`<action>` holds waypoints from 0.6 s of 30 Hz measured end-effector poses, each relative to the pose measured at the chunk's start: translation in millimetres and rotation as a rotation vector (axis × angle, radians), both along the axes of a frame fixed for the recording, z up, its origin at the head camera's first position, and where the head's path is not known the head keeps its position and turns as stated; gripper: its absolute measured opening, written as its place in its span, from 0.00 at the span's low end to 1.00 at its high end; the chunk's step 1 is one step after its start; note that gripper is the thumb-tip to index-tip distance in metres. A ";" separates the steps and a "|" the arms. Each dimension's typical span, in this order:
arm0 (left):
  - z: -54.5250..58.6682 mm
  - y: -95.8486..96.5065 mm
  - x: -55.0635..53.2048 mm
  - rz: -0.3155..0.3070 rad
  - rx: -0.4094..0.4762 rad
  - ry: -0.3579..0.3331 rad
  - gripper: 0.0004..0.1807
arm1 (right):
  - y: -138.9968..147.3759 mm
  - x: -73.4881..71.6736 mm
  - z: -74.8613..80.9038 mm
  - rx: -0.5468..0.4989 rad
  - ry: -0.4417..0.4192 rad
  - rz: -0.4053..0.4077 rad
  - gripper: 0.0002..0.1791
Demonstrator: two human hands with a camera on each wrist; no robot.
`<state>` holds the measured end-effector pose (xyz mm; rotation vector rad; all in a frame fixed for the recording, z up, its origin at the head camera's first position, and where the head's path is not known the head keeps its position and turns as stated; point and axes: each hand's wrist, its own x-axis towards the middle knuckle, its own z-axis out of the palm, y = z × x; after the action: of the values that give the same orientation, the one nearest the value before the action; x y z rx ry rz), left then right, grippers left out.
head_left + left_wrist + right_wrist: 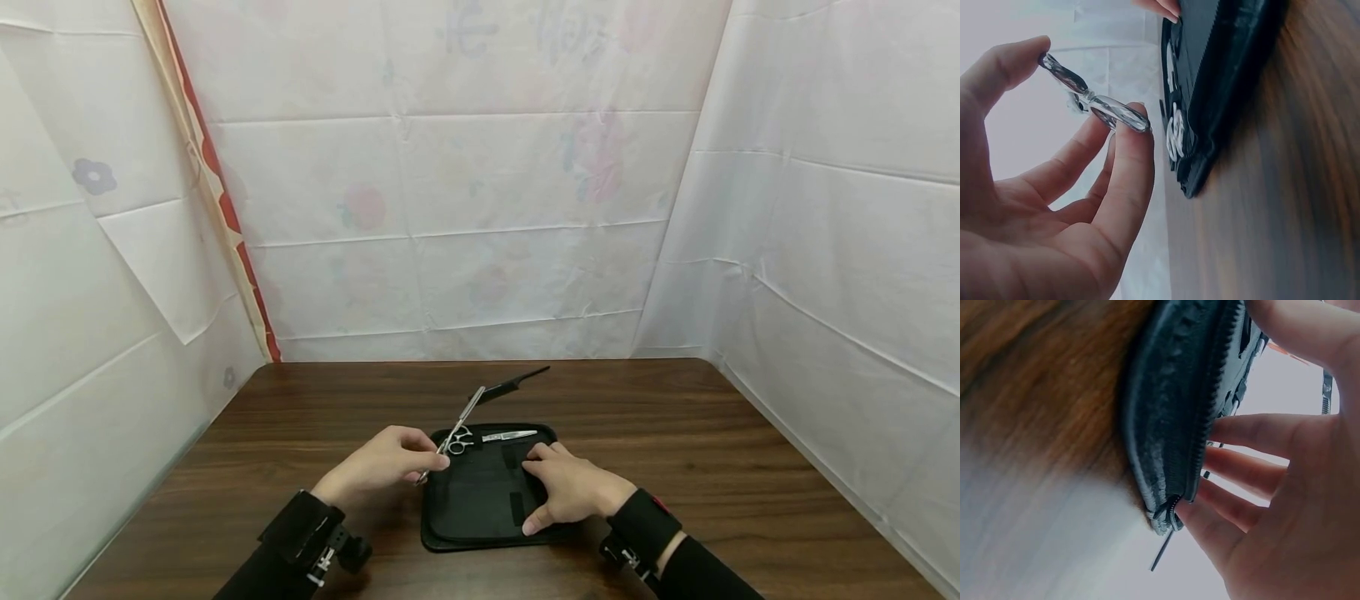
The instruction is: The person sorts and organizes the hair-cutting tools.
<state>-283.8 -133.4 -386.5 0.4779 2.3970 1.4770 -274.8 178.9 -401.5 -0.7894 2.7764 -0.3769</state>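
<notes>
Thumb and fingers of my left hand (390, 460) pinch a pair of silver scissors (467, 412) at the handle end. They are tilted above the left side of an opened black zip case (476, 508), blades pointing up and away. In the left wrist view, the shiny handle of the scissors (1124, 114) spans from thumb to fingertips. My right hand (573, 485) rests on the case's right edge, fingers spread. The right wrist view shows its fingers touching the zipped rim (1200, 425). A second pair of scissors (510, 435) lies under a strap at the case's far end.
Behind the case lies a black comb (504, 388) with a thin handle, partly overlapped by the raised scissors. Everything is on a dark wood table (300, 467). White sheets (480, 275) hang along its back and both sides.
</notes>
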 end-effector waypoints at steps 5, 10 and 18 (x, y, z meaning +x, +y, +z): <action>-1.1 3.4 1.3 -0.018 0.012 0.016 0.18 | -1.6 0.1 2.4 0.011 -0.003 0.002 0.50; -1.6 8.2 1.4 -0.021 0.051 0.007 0.18 | -2.2 -0.3 3.0 0.016 -0.002 0.001 0.50; -3.0 18.2 0.9 -0.038 0.086 -0.011 0.18 | -1.7 -0.1 2.1 0.017 -0.005 -0.007 0.50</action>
<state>-282.9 -115.2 -389.5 0.5309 2.3100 1.5670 -275.0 177.3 -399.4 -0.7742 2.7748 -0.3549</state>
